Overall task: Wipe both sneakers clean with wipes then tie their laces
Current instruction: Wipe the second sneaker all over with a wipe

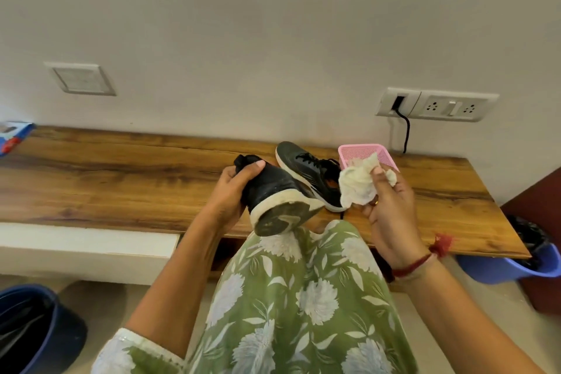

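My left hand [233, 191] grips a black sneaker [279, 200] with a white sole, held above the front edge of the wooden shelf with its dirty sole and heel turned toward me. To the right, my right hand [391, 209] holds a crumpled white wipe [358, 185], apart from the held shoe. The second black sneaker [306, 170] lies on the shelf [121, 173] just behind, its laces loose.
A pink mesh basket [379, 153] stands on the shelf behind the wipe. A black cable [406, 133] hangs from the wall socket. Blue bins sit on the floor at lower left [33, 328] and under the shelf's right end [510, 264]. A blue box [12, 135] lies at the far left.
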{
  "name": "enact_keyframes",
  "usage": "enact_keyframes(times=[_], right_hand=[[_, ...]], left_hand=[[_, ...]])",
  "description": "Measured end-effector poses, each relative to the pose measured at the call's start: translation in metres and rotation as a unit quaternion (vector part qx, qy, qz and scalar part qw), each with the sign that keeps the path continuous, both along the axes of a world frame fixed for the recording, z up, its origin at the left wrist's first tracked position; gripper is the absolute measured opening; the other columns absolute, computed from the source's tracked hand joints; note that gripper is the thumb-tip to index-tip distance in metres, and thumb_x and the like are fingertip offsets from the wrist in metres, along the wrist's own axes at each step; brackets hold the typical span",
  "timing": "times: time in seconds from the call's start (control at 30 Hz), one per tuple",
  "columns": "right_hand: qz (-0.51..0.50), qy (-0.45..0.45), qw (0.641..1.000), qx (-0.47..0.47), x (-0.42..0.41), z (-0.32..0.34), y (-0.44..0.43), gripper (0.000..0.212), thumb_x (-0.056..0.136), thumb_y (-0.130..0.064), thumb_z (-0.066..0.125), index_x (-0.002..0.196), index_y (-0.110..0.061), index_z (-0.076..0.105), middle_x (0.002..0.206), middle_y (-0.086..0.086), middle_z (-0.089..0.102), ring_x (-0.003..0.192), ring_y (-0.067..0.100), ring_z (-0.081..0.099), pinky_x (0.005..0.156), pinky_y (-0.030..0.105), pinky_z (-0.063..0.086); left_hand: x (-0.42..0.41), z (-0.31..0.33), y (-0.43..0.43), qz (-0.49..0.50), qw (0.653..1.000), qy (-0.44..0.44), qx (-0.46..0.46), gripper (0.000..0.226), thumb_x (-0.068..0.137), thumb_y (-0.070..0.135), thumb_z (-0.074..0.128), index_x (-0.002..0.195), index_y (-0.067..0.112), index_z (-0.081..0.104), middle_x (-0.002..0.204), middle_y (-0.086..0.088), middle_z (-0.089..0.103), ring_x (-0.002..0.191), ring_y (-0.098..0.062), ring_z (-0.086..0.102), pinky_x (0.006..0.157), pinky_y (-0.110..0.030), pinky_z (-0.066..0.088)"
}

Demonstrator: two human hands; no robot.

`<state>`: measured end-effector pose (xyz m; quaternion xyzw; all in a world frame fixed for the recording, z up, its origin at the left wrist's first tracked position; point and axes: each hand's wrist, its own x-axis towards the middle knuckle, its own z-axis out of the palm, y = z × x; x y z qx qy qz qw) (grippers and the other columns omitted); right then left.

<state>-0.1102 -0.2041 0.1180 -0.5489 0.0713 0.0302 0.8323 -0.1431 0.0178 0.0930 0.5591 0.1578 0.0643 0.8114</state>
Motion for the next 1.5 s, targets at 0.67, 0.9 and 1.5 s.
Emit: enact_keyframes(times=[0.67,0.9,1.5], right_hand=[[0.060,-0.031,0.927,-0.370,0.065,-0.093,0.002,0.021,0.088,-0.007,0.063,0.109,-0.007,0.063,0.101,0.009,0.065,0.095,0.023,0.059,0.087,0.037,0.049],[0.162,-0.046,0.898,-0.406,0.064,-0.117,0.010,0.008,0.091,-0.014,0.061,0.093,-0.012,0.069,0.082,0.005,0.067,0.081,0.020,0.062,0.072,0.030,0.048],[0.064,-0.118,0.853,-0.504,-0.003,-0.112,0.020,0.021,0.097,-0.010,0.049,0.108,-0.006,0.066,0.084,0.011,0.067,0.072,0.022,0.059,0.054,0.027,0.041]], left_hand=[[-0.027,-0.030,0.040,0.016,0.997,0.057,-0.052,0.064,0.052,0.032,0.078,0.103,-0.004,0.061,0.097,-0.020,0.067,0.088,-0.035,0.063,0.086,-0.045,0.052],[-0.029,-0.022,0.034,0.053,0.996,0.033,-0.065,0.055,0.058,0.027,0.071,0.101,-0.006,0.062,0.083,-0.015,0.073,0.070,-0.027,0.068,0.061,-0.031,0.057],[-0.018,0.004,0.001,0.075,0.997,0.002,-0.024,0.023,0.091,0.003,0.051,0.069,0.006,0.060,0.079,-0.013,0.074,0.070,-0.025,0.069,0.063,-0.033,0.059]])
